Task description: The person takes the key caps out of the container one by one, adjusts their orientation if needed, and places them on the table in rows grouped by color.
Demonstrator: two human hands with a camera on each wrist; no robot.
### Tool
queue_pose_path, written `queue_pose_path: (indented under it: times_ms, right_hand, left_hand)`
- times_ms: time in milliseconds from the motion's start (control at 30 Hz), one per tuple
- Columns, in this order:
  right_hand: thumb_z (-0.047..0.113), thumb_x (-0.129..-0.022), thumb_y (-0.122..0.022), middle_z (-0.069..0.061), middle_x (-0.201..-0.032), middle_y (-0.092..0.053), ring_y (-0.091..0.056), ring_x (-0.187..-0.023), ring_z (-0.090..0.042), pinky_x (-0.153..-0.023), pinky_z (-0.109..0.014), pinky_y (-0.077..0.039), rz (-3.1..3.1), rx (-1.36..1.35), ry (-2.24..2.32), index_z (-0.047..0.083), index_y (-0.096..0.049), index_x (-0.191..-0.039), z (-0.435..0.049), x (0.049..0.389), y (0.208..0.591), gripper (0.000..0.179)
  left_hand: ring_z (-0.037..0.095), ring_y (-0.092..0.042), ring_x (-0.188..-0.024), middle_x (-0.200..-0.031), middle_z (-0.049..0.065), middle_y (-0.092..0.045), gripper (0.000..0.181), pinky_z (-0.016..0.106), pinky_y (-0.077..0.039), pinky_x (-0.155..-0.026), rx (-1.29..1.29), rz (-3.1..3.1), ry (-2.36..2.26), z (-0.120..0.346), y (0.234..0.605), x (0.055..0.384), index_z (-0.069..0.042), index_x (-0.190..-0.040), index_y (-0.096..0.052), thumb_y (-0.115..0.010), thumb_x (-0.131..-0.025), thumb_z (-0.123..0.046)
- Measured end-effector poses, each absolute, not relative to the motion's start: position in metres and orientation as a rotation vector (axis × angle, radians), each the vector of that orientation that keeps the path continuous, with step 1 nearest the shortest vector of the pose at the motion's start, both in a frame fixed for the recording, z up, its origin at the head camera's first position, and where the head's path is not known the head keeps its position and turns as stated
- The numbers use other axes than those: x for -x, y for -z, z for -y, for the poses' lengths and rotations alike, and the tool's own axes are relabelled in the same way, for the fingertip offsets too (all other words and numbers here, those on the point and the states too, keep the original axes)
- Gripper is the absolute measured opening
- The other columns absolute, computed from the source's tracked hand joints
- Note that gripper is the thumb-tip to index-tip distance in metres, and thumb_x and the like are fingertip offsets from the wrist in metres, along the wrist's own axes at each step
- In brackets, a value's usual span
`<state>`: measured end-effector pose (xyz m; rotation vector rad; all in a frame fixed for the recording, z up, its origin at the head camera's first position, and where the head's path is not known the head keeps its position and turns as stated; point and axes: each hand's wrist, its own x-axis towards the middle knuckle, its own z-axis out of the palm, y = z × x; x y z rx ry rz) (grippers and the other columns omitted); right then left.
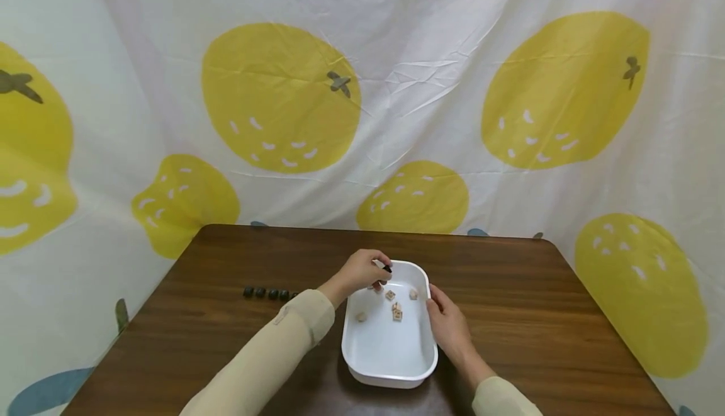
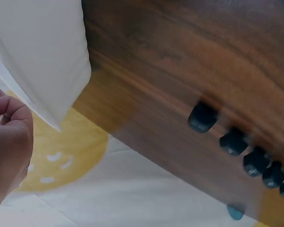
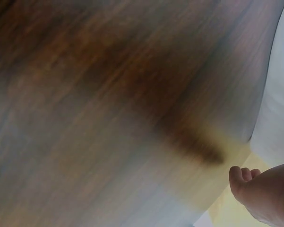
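Over the far left part of the white tray (image 1: 391,354), the left hand (image 1: 362,271) is working, its fingers closing in a pinch on a small black piece (image 1: 387,269). That piece is sitting just above the tray's far end, right at the fingertips, its markings too small to be read. On the tray's right side, the right hand (image 1: 450,325) is gripping the rim, the thumb lying along the top edge and the other fingers running down the outer wall, partly hidden.

Inside the tray, a handful of pale wooden pieces (image 1: 398,316) are lying scattered: two are resting together near the middle, one is sitting off toward the left wall, one toward the right wall, and others are lying nearer the far end, partly beneath the left hand. Some are showing dark marks, too small to be made out.

To the left of the tray, a row of dark pieces (image 1: 273,294) is standing on the tabletop (image 1: 510,290), five of them showing, the nearest to the tray being partly covered by the cream left sleeve (image 1: 266,359). Beyond the tray, a white curtain (image 1: 408,89) is hanging behind the tabletop, big yellow fruit prints spreading across it.
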<state>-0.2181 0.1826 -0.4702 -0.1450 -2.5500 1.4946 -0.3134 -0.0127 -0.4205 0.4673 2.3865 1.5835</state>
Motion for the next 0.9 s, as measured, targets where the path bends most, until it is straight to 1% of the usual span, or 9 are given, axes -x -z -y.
queue_pose_path:
  times_ms: [67,200,367,467,567,667,733,833,900]
  right_hand:
    - [0.016,-0.104,-0.047,-0.023,-0.136,-0.056,-0.054,-0.123,-0.040,-0.101,-0.053,-0.041,2.555,0.152,-1.501,0.001,-0.050,-0.143,-0.183,0.218,0.470,0.042]
    - [0.016,-0.104,-0.047,-0.024,-0.138,-0.054,-0.052,-0.125,-0.041,-0.102,-0.054,-0.040,2.565,0.162,-1.502,0.001,-0.049,-0.144,-0.183,0.218,0.470,0.043]
    - [0.017,-0.104,-0.047,-0.024,-0.139,-0.054,-0.052,-0.125,-0.041,-0.102,-0.055,-0.041,2.577,0.171,-1.504,0.002,-0.049,-0.144,-0.183,0.218,0.470,0.043]
    - [0.017,-0.104,-0.047,-0.024,-0.138,-0.055,-0.053,-0.124,-0.041,-0.102,-0.054,-0.041,2.567,0.164,-1.502,0.002,-0.050,-0.144,-0.183,0.218,0.471,0.043]
    - [0.016,-0.104,-0.048,-0.023,-0.137,-0.056,-0.053,-0.123,-0.040,-0.101,-0.054,-0.041,2.563,0.157,-1.500,0.001,-0.050,-0.143,-0.183,0.219,0.471,0.042]
    - [0.016,-0.104,-0.047,-0.023,-0.137,-0.056,-0.053,-0.123,-0.040,-0.101,-0.054,-0.041,2.564,0.155,-1.497,0.001,-0.050,-0.143,-0.183,0.219,0.471,0.042]
    - [0.016,-0.104,-0.047,-0.023,-0.137,-0.056,-0.053,-0.123,-0.040,-0.101,-0.054,-0.041,2.566,0.157,-1.493,0.001,-0.050,-0.143,-0.183,0.219,0.472,0.042]
    - [0.017,-0.104,-0.047,-0.024,-0.137,-0.055,-0.052,-0.125,-0.040,-0.102,-0.054,-0.040,2.576,0.167,-1.489,0.002,-0.050,-0.143,-0.183,0.219,0.472,0.043]
    - [0.018,-0.104,-0.047,-0.024,-0.137,-0.055,-0.052,-0.125,-0.040,-0.103,-0.054,-0.039,2.582,0.171,-1.485,0.002,-0.050,-0.144,-0.183,0.219,0.471,0.043]
  left_hand:
    - [0.019,-0.065,-0.059,-0.075,0.011,-0.069,0.028,0.049,-0.056,-0.075,-0.454,-2.355,-1.613,0.015,0.422,0.313,0.007,-0.113,-0.065,-0.071,-0.086,-0.001]
    - [0.024,-0.069,-0.069,-0.082,0.012,-0.071,0.027,0.048,-0.055,-0.078,-0.430,-2.337,-1.639,0.019,0.424,0.311,0.003,-0.112,-0.065,-0.072,-0.088,-0.006]
    - [0.033,-0.070,-0.080,-0.094,0.021,-0.071,0.017,0.039,-0.054,-0.071,-0.463,-2.319,-1.664,0.022,0.427,0.309,0.001,-0.108,-0.063,-0.068,-0.093,-0.008]
    - [0.039,-0.069,-0.086,-0.099,0.026,-0.069,0.013,0.041,-0.054,-0.072,-0.492,-2.338,-1.667,0.025,0.427,0.307,-0.001,-0.106,-0.062,-0.066,-0.094,-0.006]
    - [0.038,-0.069,-0.085,-0.099,0.027,-0.068,0.012,0.049,-0.054,-0.078,-0.513,-2.369,-1.658,0.030,0.426,0.307,-0.002,-0.104,-0.060,-0.065,-0.094,-0.006]
    - [0.030,-0.070,-0.079,-0.096,0.027,-0.068,0.014,0.050,-0.053,-0.079,-0.548,-2.387,-1.654,0.035,0.427,0.307,-0.002,-0.104,-0.058,-0.066,-0.094,-0.006]
    - [0.029,-0.069,-0.079,-0.096,0.027,-0.067,0.018,0.050,-0.053,-0.078,-0.561,-2.386,-1.659,0.038,0.426,0.307,0.000,-0.108,-0.057,-0.066,-0.094,-0.006]
    - [0.030,-0.069,-0.080,-0.094,0.024,-0.068,0.030,0.046,-0.053,-0.076,-0.579,-2.391,-1.656,0.042,0.426,0.308,0.002,-0.121,-0.057,-0.066,-0.094,-0.007]
    - [0.030,-0.068,-0.084,-0.095,0.019,-0.068,0.035,0.044,-0.054,-0.078,-0.576,-2.423,-1.641,0.045,0.426,0.308,0.003,-0.126,-0.058,-0.067,-0.094,-0.009]
